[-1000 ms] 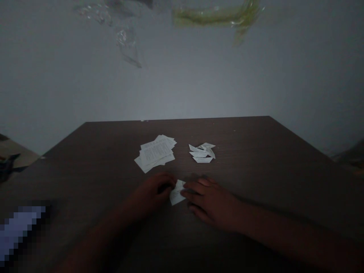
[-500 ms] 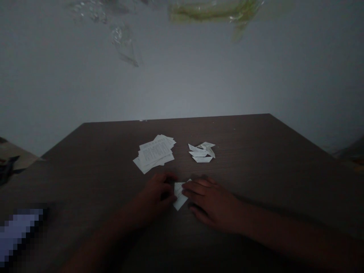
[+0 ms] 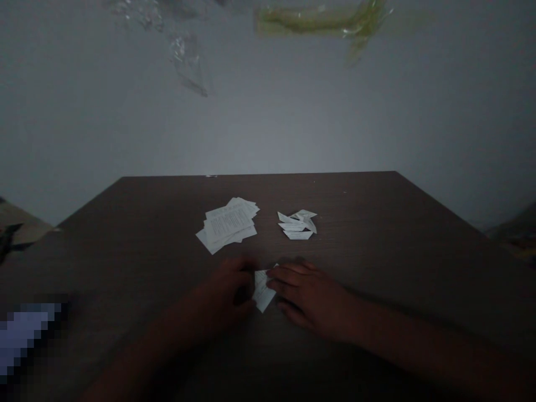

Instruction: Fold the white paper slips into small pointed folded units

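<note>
Dark brown wood-grain tabletop (image 3: 377, 234) stands against a plain grey wall (image 3: 84, 128) in dim light. Left hand (image 3: 228, 290) and right hand (image 3: 307, 293) rest on it, fingers curled, pinching a small white folded paper slip (image 3: 262, 290) between them. Just beyond lie a stack of printed white paper sheets (image 3: 228, 223) and a cluster of folded white paper pieces (image 3: 298, 224).

Wall: a plain grey wall (image 3: 268, 128) faces you.
Table: a dark brown wood-grain table (image 3: 377, 223) fills your lower view.
Light: dim, murky around you.
Top edge: crinkled clear-green plastic (image 3: 318, 19).
</note>
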Demonstrator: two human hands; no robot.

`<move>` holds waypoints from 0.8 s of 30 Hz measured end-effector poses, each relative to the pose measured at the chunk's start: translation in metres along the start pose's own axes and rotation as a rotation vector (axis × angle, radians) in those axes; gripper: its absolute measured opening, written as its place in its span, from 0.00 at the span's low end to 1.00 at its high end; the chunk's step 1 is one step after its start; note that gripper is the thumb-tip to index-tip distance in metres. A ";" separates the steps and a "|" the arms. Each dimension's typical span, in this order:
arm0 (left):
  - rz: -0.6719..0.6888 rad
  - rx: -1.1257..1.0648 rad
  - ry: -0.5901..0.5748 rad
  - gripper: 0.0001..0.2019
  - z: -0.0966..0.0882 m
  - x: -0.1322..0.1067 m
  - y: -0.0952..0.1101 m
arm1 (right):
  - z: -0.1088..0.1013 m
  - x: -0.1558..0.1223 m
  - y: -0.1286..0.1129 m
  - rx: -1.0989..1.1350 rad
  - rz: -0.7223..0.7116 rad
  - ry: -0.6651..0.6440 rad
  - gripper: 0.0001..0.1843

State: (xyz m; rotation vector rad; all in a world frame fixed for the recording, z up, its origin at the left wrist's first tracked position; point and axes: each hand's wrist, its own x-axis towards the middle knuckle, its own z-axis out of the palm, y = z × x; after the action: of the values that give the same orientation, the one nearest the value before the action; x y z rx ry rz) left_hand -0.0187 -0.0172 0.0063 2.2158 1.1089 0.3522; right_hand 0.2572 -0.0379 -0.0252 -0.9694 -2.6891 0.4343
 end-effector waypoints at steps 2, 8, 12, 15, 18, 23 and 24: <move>0.008 -0.035 0.063 0.07 0.001 0.003 -0.003 | -0.001 0.000 0.000 0.004 -0.007 -0.005 0.24; 0.022 0.061 0.053 0.09 0.015 0.018 -0.009 | 0.000 -0.001 0.002 -0.019 -0.017 0.003 0.24; 0.019 0.059 0.001 0.12 0.012 0.018 -0.009 | 0.001 -0.001 0.003 -0.021 -0.023 0.005 0.24; 0.030 0.053 -0.024 0.16 0.007 0.015 -0.010 | -0.001 -0.001 0.003 -0.017 -0.021 -0.016 0.24; 0.046 0.030 -0.052 0.20 0.002 0.012 -0.013 | -0.003 0.000 0.003 -0.030 -0.020 -0.036 0.25; 0.077 -0.073 -0.133 0.21 -0.009 0.009 -0.016 | -0.003 0.000 0.002 -0.068 -0.019 -0.059 0.24; 0.088 -0.083 -0.139 0.18 -0.010 0.009 -0.017 | -0.003 0.000 0.002 -0.077 -0.023 -0.058 0.24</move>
State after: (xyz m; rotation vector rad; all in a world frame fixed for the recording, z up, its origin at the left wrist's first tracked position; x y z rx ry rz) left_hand -0.0282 0.0017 0.0031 2.1843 0.9100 0.2718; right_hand 0.2593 -0.0364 -0.0234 -0.9599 -2.7850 0.3627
